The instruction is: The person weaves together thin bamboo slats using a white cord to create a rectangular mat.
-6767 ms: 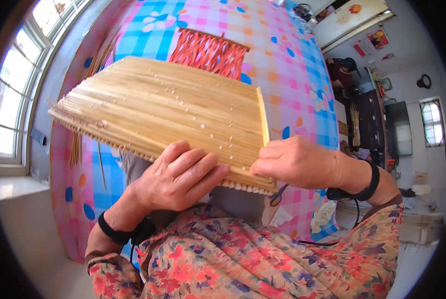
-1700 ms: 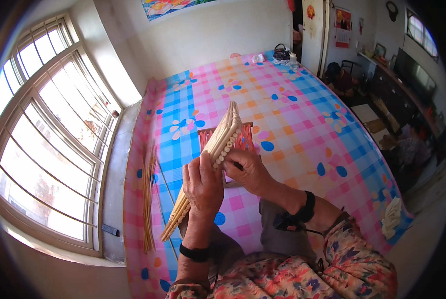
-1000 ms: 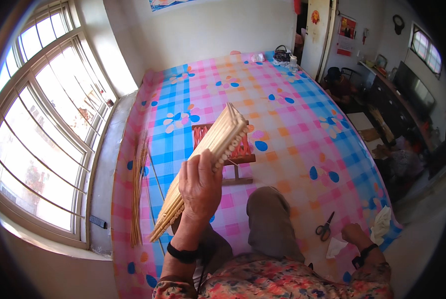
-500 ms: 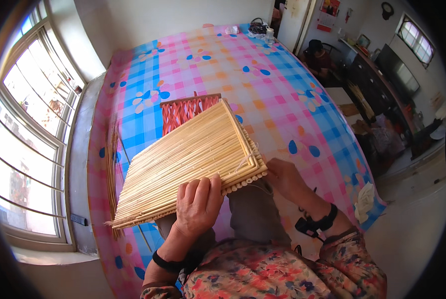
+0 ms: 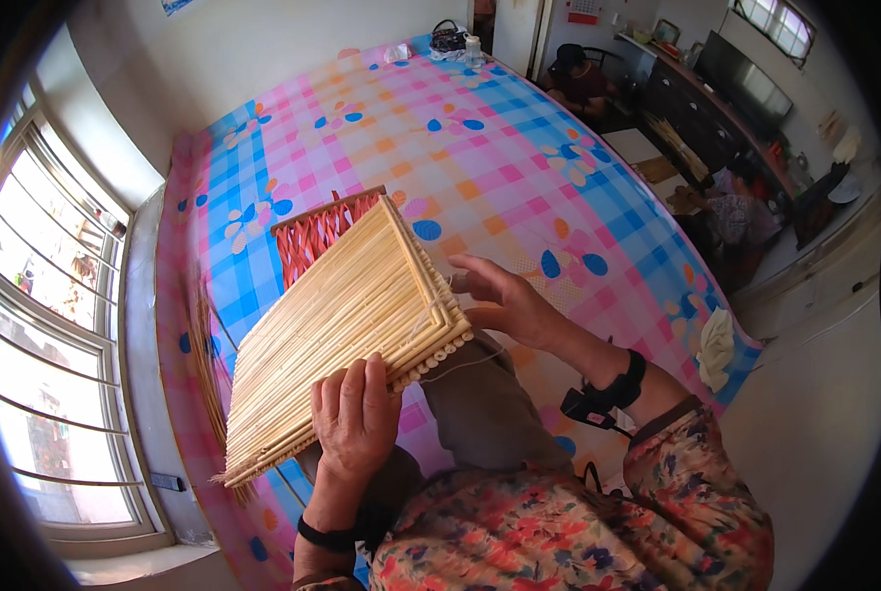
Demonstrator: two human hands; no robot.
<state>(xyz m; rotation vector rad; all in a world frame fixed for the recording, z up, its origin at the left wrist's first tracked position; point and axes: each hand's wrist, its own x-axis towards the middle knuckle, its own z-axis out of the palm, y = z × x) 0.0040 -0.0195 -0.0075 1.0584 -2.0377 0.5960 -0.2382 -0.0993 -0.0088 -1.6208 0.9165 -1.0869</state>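
Note:
My left hand point(image 5: 355, 414) grips the near edge of a flat panel of pale straw stalks point(image 5: 312, 330), which lies tilted above my lap, framed by stalks along its right side. My right hand point(image 5: 505, 305) has its fingers spread just beside the panel's right corner. A thin pale cord point(image 5: 475, 360) hangs from that corner in a loop. Behind the panel is a red strip-woven piece on a wooden frame point(image 5: 312, 233), partly covered.
The checked bed cover point(image 5: 500, 177) surrounds me. Thin stalks point(image 5: 204, 369) lie along its left, beside the barred window point(image 5: 56, 335). A crumpled cloth point(image 5: 716, 350) sits at the right edge, a bag point(image 5: 448, 37) at the back. Two people point(image 5: 578, 84) sit off to the right.
The panel has turned from edge-on to showing its face and shifted slightly left. My right hand has come from the lower right up to its corner, and its fingers have spread.

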